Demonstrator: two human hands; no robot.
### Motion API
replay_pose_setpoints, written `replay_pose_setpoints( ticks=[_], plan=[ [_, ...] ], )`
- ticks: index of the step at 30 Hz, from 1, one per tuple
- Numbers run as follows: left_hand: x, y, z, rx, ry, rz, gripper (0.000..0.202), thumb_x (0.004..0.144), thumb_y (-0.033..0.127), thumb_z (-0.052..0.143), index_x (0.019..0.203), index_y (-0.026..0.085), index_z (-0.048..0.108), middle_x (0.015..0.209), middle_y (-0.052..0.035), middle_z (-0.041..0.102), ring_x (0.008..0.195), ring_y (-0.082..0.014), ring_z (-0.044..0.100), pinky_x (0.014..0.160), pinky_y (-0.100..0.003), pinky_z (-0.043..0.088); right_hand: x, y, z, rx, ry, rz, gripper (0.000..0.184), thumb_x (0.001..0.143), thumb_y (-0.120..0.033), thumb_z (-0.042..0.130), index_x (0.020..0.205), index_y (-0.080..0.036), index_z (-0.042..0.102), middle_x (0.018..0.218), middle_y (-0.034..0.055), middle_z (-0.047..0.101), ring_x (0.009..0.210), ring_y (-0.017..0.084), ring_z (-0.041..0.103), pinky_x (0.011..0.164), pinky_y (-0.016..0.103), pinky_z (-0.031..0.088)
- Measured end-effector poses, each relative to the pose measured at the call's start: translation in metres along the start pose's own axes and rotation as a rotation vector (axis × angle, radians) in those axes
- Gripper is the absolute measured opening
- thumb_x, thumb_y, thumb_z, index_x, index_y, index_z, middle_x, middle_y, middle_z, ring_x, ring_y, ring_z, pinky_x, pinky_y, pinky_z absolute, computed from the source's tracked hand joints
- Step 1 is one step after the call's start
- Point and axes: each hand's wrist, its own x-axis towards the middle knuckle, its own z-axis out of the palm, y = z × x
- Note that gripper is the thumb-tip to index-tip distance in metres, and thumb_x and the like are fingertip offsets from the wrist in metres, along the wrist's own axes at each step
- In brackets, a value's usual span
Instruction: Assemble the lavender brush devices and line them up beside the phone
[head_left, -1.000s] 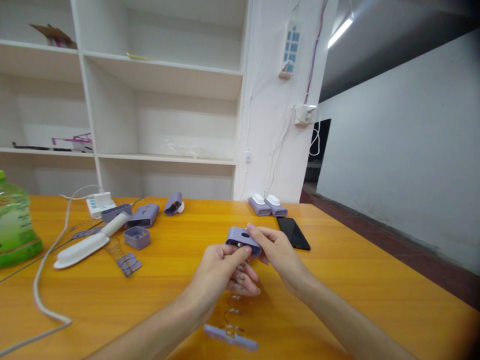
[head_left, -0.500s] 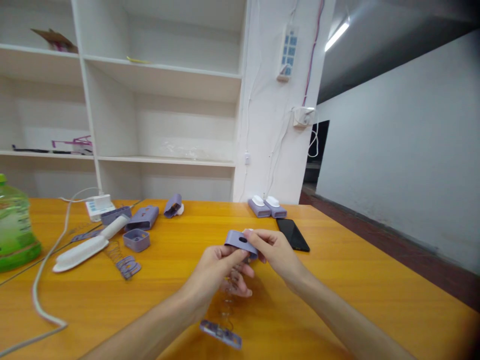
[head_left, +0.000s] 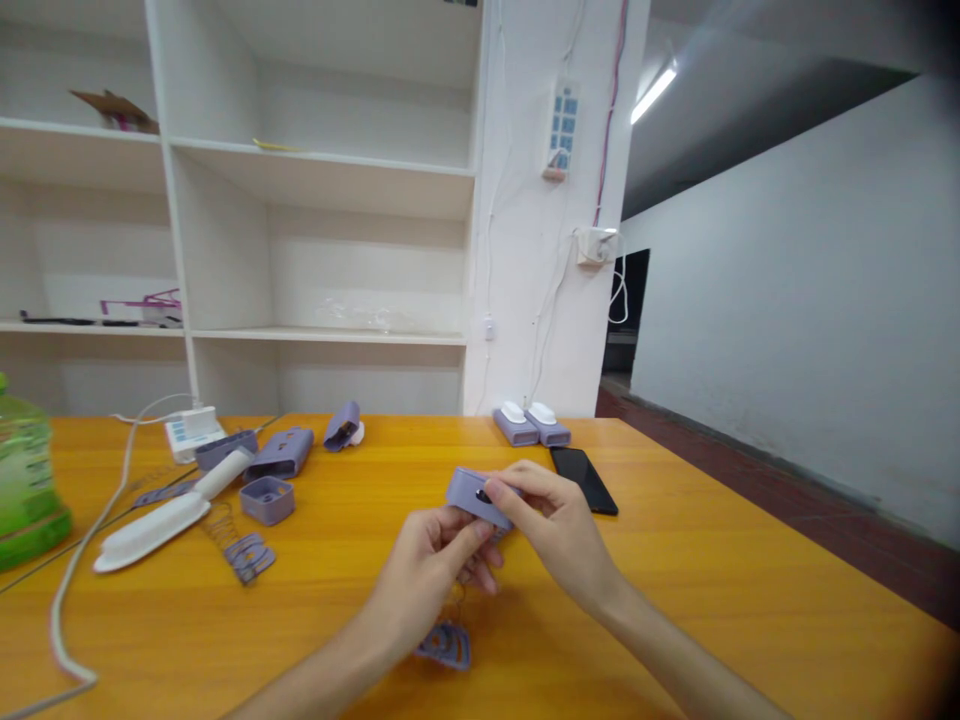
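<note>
Between my two hands, above the table, is a purple plastic housing (head_left: 472,490) with a dark oval hole in its face. My left hand (head_left: 431,560) is closed round its lower left side, thumb along the bottom edge. My right hand (head_left: 559,515) pinches its right end, with the thumb close to the hole. Below my left hand hangs a flat purple plate (head_left: 448,645) with cut-outs, on a thin wire coil. Part of the coil and the underside of the housing are hidden by my fingers.
To the left lie a white-handled brush-like tool (head_left: 161,520), a purple open box (head_left: 268,500), a plate with a spring (head_left: 249,557), more housings (head_left: 281,453) and a green bottle (head_left: 26,480). A black phone (head_left: 585,480) and two white-topped purple units (head_left: 516,425) are at right.
The housing has been turned so its upper edge shows more. The hanging plate has swung and risen closer to my left hand. The camera view has tilted up slightly.
</note>
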Motion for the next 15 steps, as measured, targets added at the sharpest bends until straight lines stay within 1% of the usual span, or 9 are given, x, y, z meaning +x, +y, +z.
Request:
replay_pose_setpoints(
  ticks=[3,8,15],
  plan=[
    [-0.0013,0.0003,0.0003,0.055,0.013,0.055,0.042,0.089,0.050,0.064,0.079,0.010,0.073,0.072,-0.0077,0.072,0.060,-0.0156,0.067,0.061,-0.025,0.048,-0.0023,-0.0043,-0.0016,-0.008,-0.012,-0.032,0.022,0.094,-0.040,0.065,0.106,-0.026,0.078,0.090,0.0039,0.070,0.084,0.018,0.063,0.074,0.029,0.049],
    [-0.0023,-0.0004,-0.0001,0.067,0.013,0.099,0.043,0.091,0.049,0.061,0.079,0.010,0.074,0.072,-0.0089,0.072,0.062,-0.0174,0.066,0.064,-0.027,0.047,-0.0048,-0.0080,-0.0024,-0.006,-0.026,-0.094,0.017,0.093,-0.036,0.068,0.103,-0.028,0.079,0.093,0.0039,0.070,0.086,0.018,0.064,0.077,0.030,0.050],
    [-0.0021,0.0004,-0.0019,0.059,0.028,0.122,0.043,0.090,0.050,0.063,0.074,0.011,0.074,0.066,-0.0077,0.070,0.060,-0.0170,0.064,0.062,-0.026,0.047,-0.0043,-0.0083,-0.0028,-0.008,-0.030,-0.100,0.017,0.092,-0.035,0.069,0.105,-0.030,0.079,0.094,0.0040,0.070,0.089,0.019,0.065,0.081,0.032,0.051]
  ],
)
